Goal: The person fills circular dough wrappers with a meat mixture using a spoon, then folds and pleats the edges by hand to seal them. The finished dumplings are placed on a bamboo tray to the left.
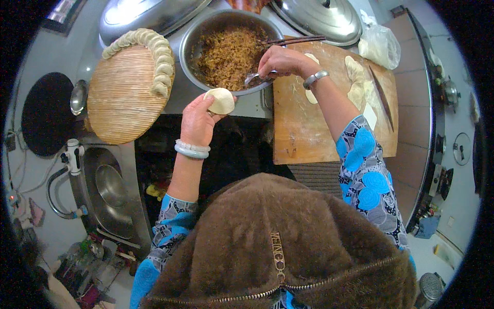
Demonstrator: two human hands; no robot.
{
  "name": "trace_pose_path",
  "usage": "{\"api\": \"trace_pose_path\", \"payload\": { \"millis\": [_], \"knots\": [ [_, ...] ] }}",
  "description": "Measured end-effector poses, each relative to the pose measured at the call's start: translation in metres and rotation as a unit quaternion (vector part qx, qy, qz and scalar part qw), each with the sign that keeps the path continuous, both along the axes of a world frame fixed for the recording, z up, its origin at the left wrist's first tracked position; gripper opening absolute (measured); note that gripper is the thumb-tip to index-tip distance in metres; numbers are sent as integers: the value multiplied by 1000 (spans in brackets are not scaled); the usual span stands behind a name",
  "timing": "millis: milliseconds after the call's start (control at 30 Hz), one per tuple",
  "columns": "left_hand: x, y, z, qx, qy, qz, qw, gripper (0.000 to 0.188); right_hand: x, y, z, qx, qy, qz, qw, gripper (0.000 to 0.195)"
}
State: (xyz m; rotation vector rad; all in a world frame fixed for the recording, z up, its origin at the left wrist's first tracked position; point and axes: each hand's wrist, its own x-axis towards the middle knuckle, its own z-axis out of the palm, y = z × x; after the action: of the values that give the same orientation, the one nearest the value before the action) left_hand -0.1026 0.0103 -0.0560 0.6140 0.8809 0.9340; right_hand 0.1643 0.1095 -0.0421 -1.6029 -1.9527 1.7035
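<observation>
My left hand (198, 117) holds a round dough wrapper (220, 101) flat between thumb and fingers, just in front of a steel bowl (185, 58). Crumbly brown filling (227, 54) covers the bowl's inside. Over the bowl's right rim, my right hand (279, 61) grips a metal spoon (252, 76), its tip against the filling. A pair of dark chopsticks (305, 39) rests across the same rim. On the wooden board (297, 135) to the right lie more wrappers (311, 96), partly hidden by my right arm, and a long piece of dough (355, 79).
A round ridged tray (123, 96) carries a curved row of folded dumplings (164, 69) on the left. A dark tapered stick (381, 98) and a white scraper (369, 116) lie on the board. Metal lids (320, 19) stand behind; a sink (110, 185) is at lower left.
</observation>
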Motion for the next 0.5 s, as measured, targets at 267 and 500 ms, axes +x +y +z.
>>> {"api": "trace_pose_path", "payload": {
  "millis": [267, 500],
  "knots": [
    [11, 24, 4, -5, -15, 69, 997, 33, 4, -22, 3, 92, 78, -132, 984, 18],
    [32, 46, -7, -47, -124, 103, 986, 34, -45, -97, 1, 541, -130, -54, 829, 29]
  ]
}}
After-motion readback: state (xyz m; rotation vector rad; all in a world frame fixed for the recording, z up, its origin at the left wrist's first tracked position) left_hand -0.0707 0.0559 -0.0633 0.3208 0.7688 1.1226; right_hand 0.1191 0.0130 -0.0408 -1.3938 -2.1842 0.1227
